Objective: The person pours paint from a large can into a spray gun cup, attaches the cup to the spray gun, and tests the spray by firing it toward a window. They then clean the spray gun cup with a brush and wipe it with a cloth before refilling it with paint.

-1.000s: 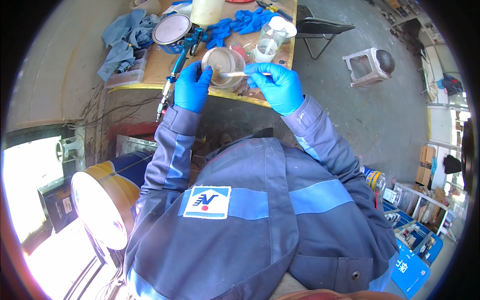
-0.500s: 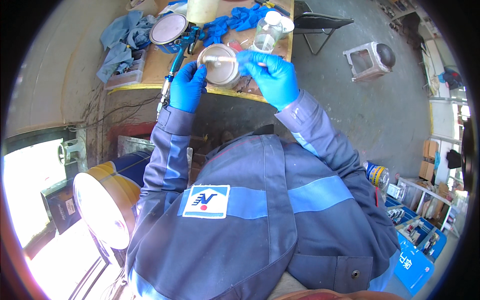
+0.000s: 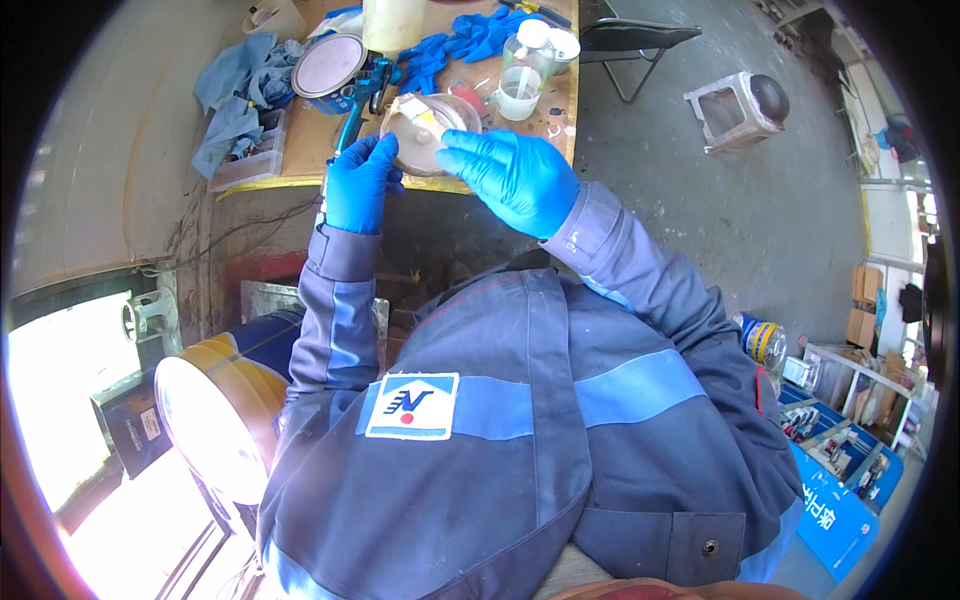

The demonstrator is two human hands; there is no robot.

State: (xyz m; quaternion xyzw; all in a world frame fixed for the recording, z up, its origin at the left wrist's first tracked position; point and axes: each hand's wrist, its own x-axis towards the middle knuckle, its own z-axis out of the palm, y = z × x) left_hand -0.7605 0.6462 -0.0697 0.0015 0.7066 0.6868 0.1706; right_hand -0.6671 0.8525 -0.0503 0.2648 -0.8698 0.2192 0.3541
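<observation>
Half a second ago the brush (image 3: 424, 117) lay nearly level over the round clear tub (image 3: 412, 152); now it slants, its bristles up by the tub's far-left rim and its handle running down toward the right hand (image 3: 512, 180). That hand has come in closer, and from the camera it covers part of the tub's near-right edge.

The right hand's fingers reach out, fairly straight, over that edge and grip the brush at their tips — most of the handle is hidden. The left hand (image 3: 360, 185) is at the tub's near-left rim, thumb and fingers bent; whether it grips the rim I cannot tell. So the tub sits between the two hands, just beyond them.

Counted around the tub: one brush above it, one spray gun (image 3: 368, 92) just to its left, one lidded can (image 3: 328, 65) beyond the gun. To the tub's far right stand one white-capped bottle (image 3: 530, 50) and one clear cup (image 3: 518, 95). Blue gloves (image 3: 470, 40) lie behind the tub — bunched, too tangled to count.
</observation>
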